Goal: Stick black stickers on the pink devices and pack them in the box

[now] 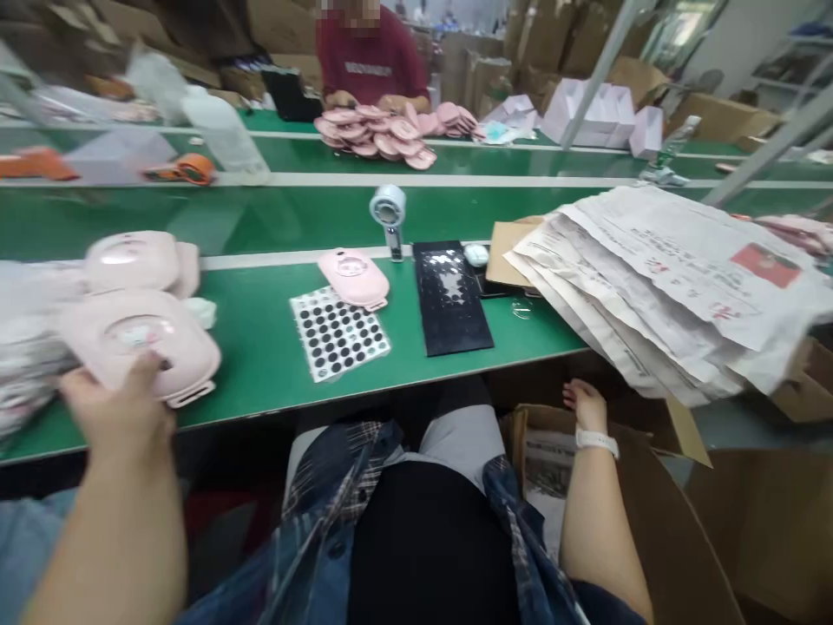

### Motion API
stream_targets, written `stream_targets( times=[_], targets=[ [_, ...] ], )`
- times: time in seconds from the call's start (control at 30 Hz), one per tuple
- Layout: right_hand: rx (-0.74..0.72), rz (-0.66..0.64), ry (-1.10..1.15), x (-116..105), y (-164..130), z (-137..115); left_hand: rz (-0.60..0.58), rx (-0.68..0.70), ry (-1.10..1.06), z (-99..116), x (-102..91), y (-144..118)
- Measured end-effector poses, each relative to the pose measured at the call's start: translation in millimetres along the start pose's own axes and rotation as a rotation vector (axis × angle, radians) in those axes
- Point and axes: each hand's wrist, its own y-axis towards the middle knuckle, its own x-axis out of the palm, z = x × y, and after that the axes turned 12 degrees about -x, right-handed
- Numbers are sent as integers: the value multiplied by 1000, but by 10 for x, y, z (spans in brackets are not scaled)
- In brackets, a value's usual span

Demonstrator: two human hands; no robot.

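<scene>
**Left hand on the pink case, right hand down in the carton**

Left hand, at the lower left of the frame, has its fingers spread loosely over the near edge of a pale pink, rounded plastic case with a clear window on top; it rests on the case and does not clamp it. The case lies flat on the green work surface, directly beyond the hand, with its long axis running left to right across the picture and a small tab at its lower right corner. Just behind it sits a second pink case of the same kind, and a stack of bagged items fills the far left edge.

Right hand, with a white wristband, hangs well apart at the lower right, below the table edge, inside an open brown cardboard carton; whether its fingers are curled or spread cannot be told. The left hand is by far the nearer to the case.

Further toward the centre lie a smaller pink case, a white sheet of black round dots, a black glossy tray and a small grey handheld fan. A heap of newspapers covers the right. Across the belt, at the top, another person works at a pile of pink cases.
</scene>
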Motion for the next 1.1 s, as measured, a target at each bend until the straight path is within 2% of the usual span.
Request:
stream_targets(
  times=[0.03,0.13,0.17,0.2,0.23,0.3,0.33,0.4,0.47,0.5,0.53,0.6,0.7,0.77,0.87,1.0,1.1],
  targets=[
    [-19,-101,8,172,-131,-105,37,-79,-153,-72,-33,58],
    [-104,-540,31,602,-559,-568,-14,-165,-248,-269,-131,109],
    [-149,-724,33,704,-687,-763,-56,-179,-264,-326,-164,85],
    [-236,-963,-12,791,-797,-973,-93,-191,-280,-375,-195,41],
    [-312,-1119,-40,876,-887,-1192,-116,-199,-298,-416,-224,-19],
    [-419,-1276,-46,1091,-1017,-1635,-167,-221,-332,-460,-271,-173],
    [-470,-1277,-48,1242,-1063,-1846,-219,-239,-365,-465,-292,-259],
    [-616,-1169,-54,1651,-1131,-2215,-364,-298,-453,-451,-337,-426],
    [-810,-1034,-98,2179,-1167,-2492,-506,-370,-517,-434,-395,-562],
    [-950,-951,-190,2466,-1172,-2594,-557,-404,-527,-433,-429,-613],
    [-1101,-883,-332,2749,-1169,-2671,-597,-432,-529,-440,-467,-651],
    [-1185,-855,-418,3256,-1145,-2751,-653,-468,-531,-478,-552,-692],
    [-1253,-870,-508,3734,-1093,-2711,-684,-459,-550,-572,-685,-696],
    [-1295,-875,-554,3854,-1053,-2633,-685,-420,-563,-638,-750,-686],
    [-1346,-881,-600,3859,-990,-2551,-662,-372,-578,-702,-767,-673],
    [-1399,-895,-649,3800,-943,-2541,-637,-362,-613,-688,-662,-671],
    [-1422,-896,-676,3790,-938,-2537,-689,-364,-637,-639,-591,-682]
  ],
)
